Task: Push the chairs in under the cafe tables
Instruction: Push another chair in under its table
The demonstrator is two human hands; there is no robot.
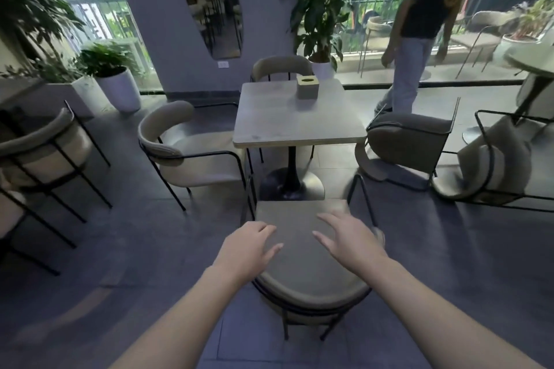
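A beige cushioned chair (302, 255) with a black metal frame stands right in front of me, its seat pulled back from the square cafe table (296, 117). My left hand (245, 249) and my right hand (350, 240) hover over the seat with fingers spread, holding nothing. Another chair (192, 153) stands at the table's left side, partly pulled out. A third chair (281, 67) is tucked in at the far side. On the right, a chair (410, 144) lies tipped over on the floor.
A beige tissue box (307, 87) sits on the table. A second tipped chair (491, 165) lies far right, by a round table (530, 63). More chairs (45, 153) stand at left. White planters (120, 90) line the back left. A person (419, 33) walks behind the table.
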